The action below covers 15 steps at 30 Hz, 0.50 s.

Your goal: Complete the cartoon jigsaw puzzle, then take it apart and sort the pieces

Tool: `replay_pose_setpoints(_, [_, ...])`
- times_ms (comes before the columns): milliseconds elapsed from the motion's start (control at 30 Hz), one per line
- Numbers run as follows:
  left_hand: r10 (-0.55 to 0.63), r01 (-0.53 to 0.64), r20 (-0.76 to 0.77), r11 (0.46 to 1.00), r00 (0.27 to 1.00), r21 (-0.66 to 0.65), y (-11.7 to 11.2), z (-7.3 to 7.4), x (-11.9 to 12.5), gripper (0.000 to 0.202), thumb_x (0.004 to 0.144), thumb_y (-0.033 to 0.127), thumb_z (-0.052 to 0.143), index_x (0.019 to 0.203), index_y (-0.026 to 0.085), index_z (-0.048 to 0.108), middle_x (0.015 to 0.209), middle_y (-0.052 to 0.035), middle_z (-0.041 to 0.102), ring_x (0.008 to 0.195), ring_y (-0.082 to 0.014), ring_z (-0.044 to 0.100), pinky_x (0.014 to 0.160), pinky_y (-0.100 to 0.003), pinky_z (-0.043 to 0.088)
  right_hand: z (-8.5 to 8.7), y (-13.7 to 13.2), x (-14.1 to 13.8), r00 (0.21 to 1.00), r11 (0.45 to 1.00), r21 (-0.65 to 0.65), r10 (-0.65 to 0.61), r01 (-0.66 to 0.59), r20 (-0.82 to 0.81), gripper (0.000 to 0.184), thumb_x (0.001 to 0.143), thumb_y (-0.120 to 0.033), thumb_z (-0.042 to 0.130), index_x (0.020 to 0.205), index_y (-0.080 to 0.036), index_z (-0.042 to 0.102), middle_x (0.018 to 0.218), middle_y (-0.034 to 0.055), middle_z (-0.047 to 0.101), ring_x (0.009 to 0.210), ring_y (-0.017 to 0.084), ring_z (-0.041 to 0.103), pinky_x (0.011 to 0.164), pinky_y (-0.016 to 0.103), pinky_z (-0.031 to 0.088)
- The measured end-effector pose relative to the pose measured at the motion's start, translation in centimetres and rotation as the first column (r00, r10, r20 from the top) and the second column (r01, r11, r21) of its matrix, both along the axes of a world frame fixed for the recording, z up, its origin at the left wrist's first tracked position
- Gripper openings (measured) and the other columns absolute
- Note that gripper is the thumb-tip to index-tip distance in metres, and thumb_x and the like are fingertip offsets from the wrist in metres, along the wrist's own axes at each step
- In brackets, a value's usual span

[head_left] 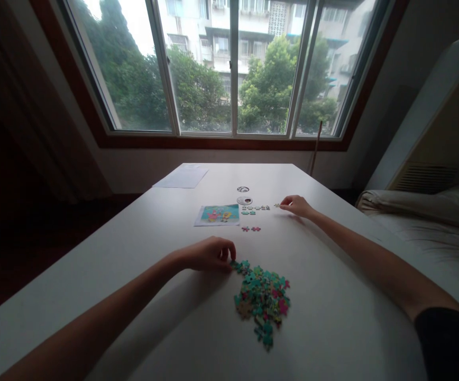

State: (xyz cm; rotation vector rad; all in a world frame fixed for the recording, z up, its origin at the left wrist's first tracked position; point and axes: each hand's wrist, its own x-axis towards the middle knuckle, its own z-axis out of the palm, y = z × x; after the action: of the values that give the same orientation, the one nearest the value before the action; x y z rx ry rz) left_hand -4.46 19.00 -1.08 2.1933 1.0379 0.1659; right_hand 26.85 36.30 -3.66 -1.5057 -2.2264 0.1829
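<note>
A heap of loose jigsaw puzzle pieces point(263, 291), mostly green with some pink and tan, lies on the white table point(166, 328). At the heap's upper left edge rests my left hand point(213, 254), its fingers curled down by the nearest pieces; whether they grip one is hidden. Farther off, my right hand point(296, 205) pinches a small puzzle piece point(277, 205) at the right end of a short row of pieces point(255, 208). Two more green pieces point(248, 213) sit just below that row, and a pink pair point(250, 229) lies nearer me.
Left of the rows lies a colourful picture sheet point(219, 214). Two round black-and-white items point(244, 200) are behind the rows. White paper point(180, 177) covers the table's far left corner. A pale padded seat point(423, 217) stands at right, below the window wall's corner.
</note>
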Motion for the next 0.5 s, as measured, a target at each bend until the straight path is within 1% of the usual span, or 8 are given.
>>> replay_pose_setpoints(100, [0.006, -0.006, -0.021, 1.0, 1.0, -0.003, 0.0, 0.1, -0.1, 0.024, 0.067, 0.032, 0.063, 0.085, 0.017, 0.059, 0.066, 0.0019, 0.055, 0.058, -0.0105, 0.049, 0.053, -0.019, 0.036, -0.4, 0.8, -0.2, 1.0, 0.998, -0.062, -0.004, 0.005, 0.015, 0.017, 0.069, -0.033, 0.059, 0.075, -0.019, 0.067, 0.075, 0.0016, 0.067, 0.069, 0.014, 0.06, 0.06, 0.021, 0.042])
replay_pose_setpoints(233, [0.026, -0.025, -0.075, 1.0, 0.997, 0.01, 0.0, 0.4, -0.7, 0.024, 0.066, 0.033, 0.063, 0.084, 0.018, 0.058, 0.068, 0.0016, 0.056, 0.059, -0.0112, 0.05, 0.053, -0.02, 0.036, -0.4, 1.0, -0.7, 0.999, 0.993, -0.117, -0.01, 0.014, 0.034, 0.016, 0.068, -0.029, 0.06, 0.077, -0.02, 0.068, 0.076, 0.0019, 0.067, 0.066, 0.014, 0.06, 0.057, 0.021, 0.042])
replay_pose_setpoints(367, [0.049, -0.048, -0.108, 0.999, 0.993, 0.006, 0.1, 0.7, -1.2, 0.023, 0.066, 0.033, 0.063, 0.083, 0.018, 0.059, 0.067, 0.0013, 0.057, 0.059, -0.0116, 0.051, 0.052, -0.02, 0.036, -0.2, 1.0, -1.0, 0.999, 0.991, -0.133, 0.003, 0.001, 0.037, 0.022, 0.07, -0.032, 0.059, 0.086, -0.02, 0.067, 0.079, 0.0019, 0.067, 0.063, 0.013, 0.059, 0.057, 0.021, 0.042])
replay_pose_setpoints(500, [0.05, -0.047, -0.109, 0.999, 0.993, 0.025, 0.0, 1.1, -1.2, 0.024, 0.066, 0.033, 0.063, 0.084, 0.018, 0.059, 0.066, 0.0018, 0.057, 0.059, -0.0115, 0.05, 0.053, -0.02, 0.035, -0.4, 1.1, -1.2, 0.999, 0.992, -0.125, 0.039, -0.034, 0.036, 0.021, 0.07, -0.033, 0.059, 0.086, -0.021, 0.067, 0.08, 0.0006, 0.067, 0.069, 0.013, 0.059, 0.06, 0.02, 0.041])
